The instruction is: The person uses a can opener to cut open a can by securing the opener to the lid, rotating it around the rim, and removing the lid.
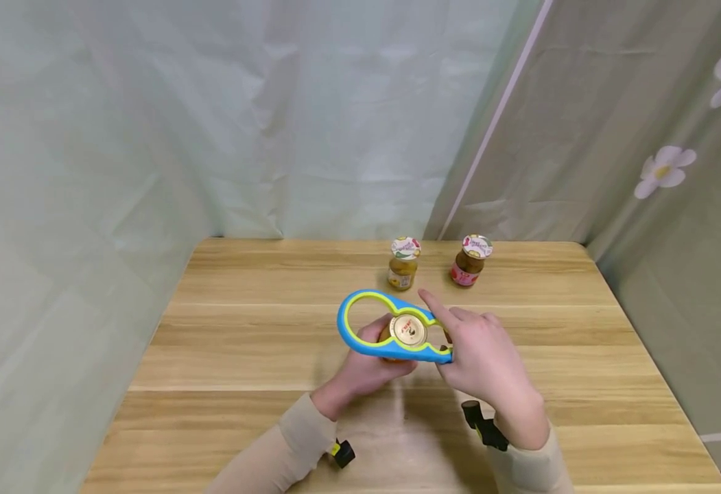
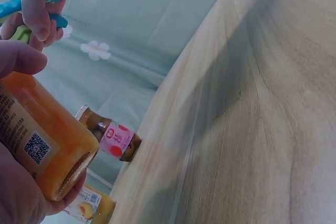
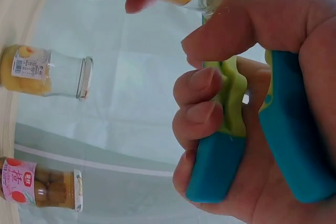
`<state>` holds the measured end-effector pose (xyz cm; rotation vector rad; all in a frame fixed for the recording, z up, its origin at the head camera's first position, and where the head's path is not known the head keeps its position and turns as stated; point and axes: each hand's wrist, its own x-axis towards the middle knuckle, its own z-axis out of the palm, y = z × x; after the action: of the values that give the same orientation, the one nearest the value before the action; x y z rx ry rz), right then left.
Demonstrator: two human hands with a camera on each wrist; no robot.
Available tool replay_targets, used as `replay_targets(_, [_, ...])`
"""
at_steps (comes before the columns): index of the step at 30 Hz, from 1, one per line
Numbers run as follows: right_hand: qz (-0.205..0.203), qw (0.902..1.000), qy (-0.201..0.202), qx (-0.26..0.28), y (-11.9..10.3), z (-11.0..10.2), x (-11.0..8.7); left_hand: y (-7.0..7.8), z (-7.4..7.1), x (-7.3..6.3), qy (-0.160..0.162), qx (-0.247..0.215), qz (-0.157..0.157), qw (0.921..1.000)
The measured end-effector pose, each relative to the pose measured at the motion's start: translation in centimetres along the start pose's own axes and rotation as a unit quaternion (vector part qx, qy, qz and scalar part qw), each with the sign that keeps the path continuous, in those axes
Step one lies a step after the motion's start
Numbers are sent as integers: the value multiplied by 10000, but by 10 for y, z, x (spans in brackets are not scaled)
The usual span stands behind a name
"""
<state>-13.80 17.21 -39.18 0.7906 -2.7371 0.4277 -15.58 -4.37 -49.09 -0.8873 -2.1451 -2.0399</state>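
My left hand (image 1: 366, 370) grips a glass jar (image 2: 58, 135) of orange contents, its label with a QR code facing the left wrist camera. Around the jar's gold lid (image 1: 408, 330) sits a blue and lime-green jar opener (image 1: 360, 346), its middle opening against the lid. My right hand (image 1: 480, 350) holds the opener's two handles, fingers curled round one handle (image 3: 218, 166) in the right wrist view. In the head view the right index finger stretches along the opener's upper arm. The jar is held up over the wooden table (image 1: 237, 357).
Toward the table's back edge stand two more jars with patterned lids: one of yellow fruit (image 1: 403, 267) and one of dark fruit with a pink label (image 1: 470, 264). Pale curtains (image 1: 335, 123) hang behind and beside the table.
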Motion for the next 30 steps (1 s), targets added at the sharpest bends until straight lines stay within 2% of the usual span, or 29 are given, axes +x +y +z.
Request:
replay_targets(7, [-52,9996,120,251,2,0,0,4,-1,0,-134,35,-32,9999])
replay_targets(14, [-38,9994,186,292,4,-2,-1,30,2,1,-174,-99,19,9998])
replay_targets(20, [-99,9995,256,159,4,-7,0,6,3,2,-241,42,38,9997])
replay_targets(23, [-144,9994,287,131,4,-8,0,3,2,2,-393,-24,-37,9992])
replay_targets(30, [-306,9991,213,187,5,-9,-3,4,-2,-4,-885,-224,-752,9930])
